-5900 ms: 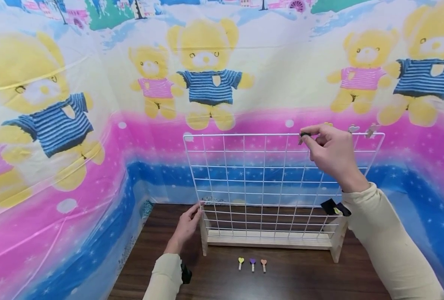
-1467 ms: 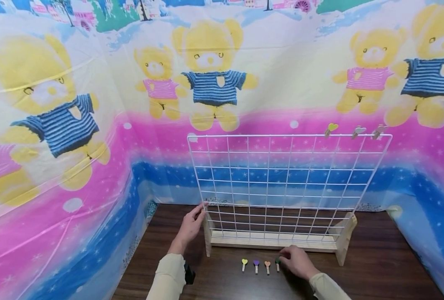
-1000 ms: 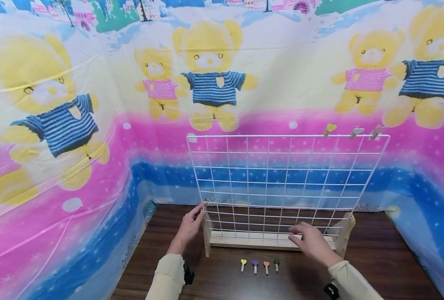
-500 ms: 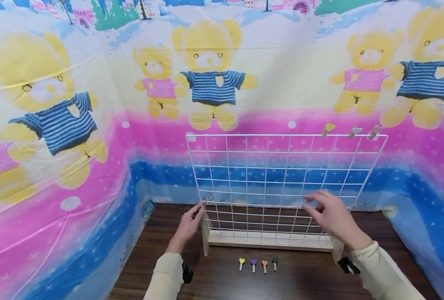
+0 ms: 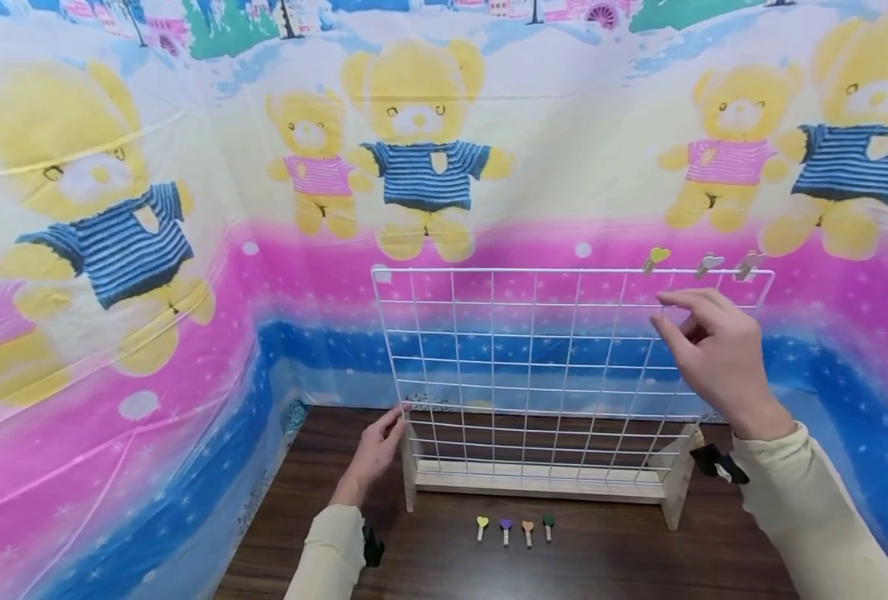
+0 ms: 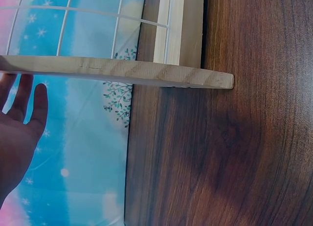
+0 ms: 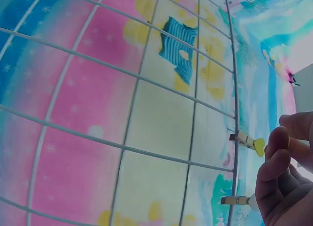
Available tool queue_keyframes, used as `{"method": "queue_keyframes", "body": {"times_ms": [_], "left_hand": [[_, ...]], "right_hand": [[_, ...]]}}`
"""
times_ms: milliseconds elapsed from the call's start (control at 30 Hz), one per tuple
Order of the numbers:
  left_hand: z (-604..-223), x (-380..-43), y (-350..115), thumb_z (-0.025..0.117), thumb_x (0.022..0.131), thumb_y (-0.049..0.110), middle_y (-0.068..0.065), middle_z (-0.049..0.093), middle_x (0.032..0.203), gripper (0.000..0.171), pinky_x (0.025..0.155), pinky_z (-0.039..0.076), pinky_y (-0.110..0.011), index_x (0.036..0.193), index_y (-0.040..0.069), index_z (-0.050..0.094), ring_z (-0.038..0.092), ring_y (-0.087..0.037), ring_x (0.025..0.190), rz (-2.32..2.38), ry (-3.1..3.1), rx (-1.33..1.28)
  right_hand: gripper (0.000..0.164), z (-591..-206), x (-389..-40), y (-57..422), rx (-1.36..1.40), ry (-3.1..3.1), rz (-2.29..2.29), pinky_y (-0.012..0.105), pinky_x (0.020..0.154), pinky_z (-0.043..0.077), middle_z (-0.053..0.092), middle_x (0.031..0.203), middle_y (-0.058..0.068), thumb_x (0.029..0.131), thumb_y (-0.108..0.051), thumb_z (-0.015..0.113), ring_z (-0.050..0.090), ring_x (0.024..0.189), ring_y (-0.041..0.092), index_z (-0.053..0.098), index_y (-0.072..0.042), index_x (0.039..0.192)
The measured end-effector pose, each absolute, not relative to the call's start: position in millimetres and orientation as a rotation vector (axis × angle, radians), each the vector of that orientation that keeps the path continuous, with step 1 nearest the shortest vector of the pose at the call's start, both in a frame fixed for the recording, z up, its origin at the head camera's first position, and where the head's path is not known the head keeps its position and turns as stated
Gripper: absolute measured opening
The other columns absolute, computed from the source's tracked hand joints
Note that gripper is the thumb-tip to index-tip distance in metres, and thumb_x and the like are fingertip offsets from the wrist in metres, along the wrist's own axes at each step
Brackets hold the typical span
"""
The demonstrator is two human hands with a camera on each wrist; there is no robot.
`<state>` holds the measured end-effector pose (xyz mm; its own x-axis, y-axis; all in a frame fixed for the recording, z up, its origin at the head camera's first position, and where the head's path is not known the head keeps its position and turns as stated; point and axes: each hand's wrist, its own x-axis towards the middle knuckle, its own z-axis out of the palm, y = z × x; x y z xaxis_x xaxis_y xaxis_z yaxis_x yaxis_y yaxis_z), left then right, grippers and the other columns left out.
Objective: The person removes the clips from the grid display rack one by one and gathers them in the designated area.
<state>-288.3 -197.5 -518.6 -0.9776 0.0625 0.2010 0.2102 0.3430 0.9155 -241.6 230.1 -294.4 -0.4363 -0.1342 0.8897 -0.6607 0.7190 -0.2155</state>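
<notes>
My left hand (image 5: 374, 454) rests its fingertips at the left edge of the white wire grid rack (image 5: 493, 363), by the top of its wooden side foot (image 6: 146, 72). Raised before the rack's upper right part, my right hand (image 5: 721, 354) holds nothing, its thumb and index finger curved with a gap between them. Just above those fingertips, a yellow heart clothespin (image 5: 657, 257) is clipped on the top rail. To its right along the rail sit a white heart clothespin (image 5: 709, 264) and a pinkish one (image 5: 748, 264). In the right wrist view the fingers overlap the yellow heart (image 7: 259, 146).
On the dark wooden table (image 5: 601, 558), before the rack's wooden base (image 5: 537, 483), a row of heart clothespins lies: yellow (image 5: 482, 527), purple (image 5: 506, 531), orange (image 5: 528, 532) and dark green (image 5: 548, 527). A teddy-bear printed cloth (image 5: 564, 142) hangs behind.
My right hand took the dark green clothespin from the top rail, laid it at the row's right end, let go and rose back toward the yellow one. My left hand stayed at the rack.
</notes>
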Motion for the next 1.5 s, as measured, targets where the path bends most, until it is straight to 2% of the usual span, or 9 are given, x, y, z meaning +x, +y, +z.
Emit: {"method": "queue_keyframes", "body": {"times_ms": [267, 433, 567, 667, 733, 867, 1067, 1367, 1500], "left_hand": [[-532, -297, -199, 0.047, 0.101, 0.022, -0.011, 0.045, 0.142, 0.037, 0.096, 0.039, -0.051, 0.136, 0.015, 0.053, 0.044, -0.031, 0.125, -1.676, -2.479, -0.233], [-532, -297, -199, 0.047, 0.101, 0.023, -0.011, 0.045, 0.143, 0.036, 0.095, 0.040, -0.052, 0.136, 0.017, 0.053, 0.044, -0.031, 0.125, -1.678, -2.480, -0.220], [-531, -296, -199, 0.047, 0.101, 0.024, -0.008, 0.044, 0.144, 0.036, 0.096, 0.039, -0.053, 0.137, 0.020, 0.053, 0.042, -0.030, 0.127, -1.681, -2.496, -0.192], [-531, -295, -199, 0.046, 0.101, 0.023, -0.009, 0.042, 0.144, 0.037, 0.096, 0.038, -0.053, 0.137, 0.017, 0.052, 0.041, -0.031, 0.128, -1.685, -2.502, -0.190], [-531, -295, -199, 0.046, 0.101, 0.023, -0.010, 0.043, 0.144, 0.037, 0.096, 0.038, -0.053, 0.137, 0.016, 0.052, 0.042, -0.031, 0.127, -1.689, -2.495, -0.203], [-528, -294, -199, 0.047, 0.101, 0.021, -0.010, 0.043, 0.143, 0.036, 0.096, 0.039, -0.052, 0.136, 0.017, 0.053, 0.042, -0.031, 0.127, -1.710, -2.483, -0.208], [-503, -277, -193, 0.046, 0.101, 0.011, -0.018, 0.042, 0.142, 0.036, 0.094, 0.039, -0.054, 0.136, 0.008, 0.051, 0.042, -0.037, 0.125, -1.712, -2.484, -0.250], [-494, -271, -190, 0.046, 0.101, 0.010, -0.017, 0.045, 0.141, 0.036, 0.094, 0.041, -0.051, 0.136, 0.006, 0.051, 0.045, -0.034, 0.123, -1.696, -2.489, -0.258], [-495, -272, -191, 0.046, 0.101, 0.011, -0.017, 0.043, 0.142, 0.036, 0.095, 0.040, -0.051, 0.136, 0.006, 0.051, 0.044, -0.034, 0.125, -1.706, -2.487, -0.266]], "right_hand": [[0.035, -269, -247, 223, 0.504, -1.916, 0.750, 0.009, 0.064, 0.036, 0.062, 0.105, 0.015, 0.083, -0.005, 0.072, 0.044, 0.063, -0.012, 0.067, -0.004, 0.117], [0.037, -259, -255, 220, 0.473, -1.970, 0.796, 0.005, 0.060, 0.038, 0.059, 0.114, 0.015, 0.090, -0.012, 0.064, 0.047, 0.061, -0.019, 0.061, -0.006, 0.126], [0.037, -252, -260, 218, 0.443, -2.111, 0.871, 0.010, 0.047, 0.042, 0.063, 0.096, 0.013, 0.095, -0.022, 0.057, 0.052, 0.050, -0.007, 0.059, -0.008, 0.130], [0.036, -249, -262, 217, 0.414, -2.189, 0.921, 0.017, 0.044, 0.044, 0.063, 0.080, 0.011, 0.097, -0.027, 0.054, 0.054, 0.046, 0.005, 0.061, -0.008, 0.127], [0.035, -249, -263, 216, 0.402, -2.207, 0.940, 0.018, 0.044, 0.045, 0.063, 0.076, 0.011, 0.097, -0.028, 0.054, 0.055, 0.047, 0.009, 0.063, -0.008, 0.124], [0.033, -248, -265, 216, 0.398, -2.214, 0.962, 0.018, 0.045, 0.045, 0.064, 0.080, 0.010, 0.097, -0.026, 0.054, 0.056, 0.048, 0.010, 0.063, -0.007, 0.122], [0.032, -248, -264, 216, 0.361, -2.237, 1.009, 0.020, 0.046, 0.047, 0.064, 0.082, 0.012, 0.097, -0.025, 0.054, 0.057, 0.050, 0.011, 0.062, -0.007, 0.123], [0.025, -245, -265, 216, 0.382, -2.222, 1.003, 0.021, 0.044, 0.046, 0.065, 0.078, 0.012, 0.098, -0.024, 0.053, 0.057, 0.048, 0.013, 0.066, -0.005, 0.107], [0.023, -243, -265, 217, 0.386, -2.183, 0.993, 0.020, 0.042, 0.043, 0.064, 0.079, 0.011, 0.097, -0.022, 0.053, 0.055, 0.048, 0.009, 0.067, -0.004, 0.103]]}}
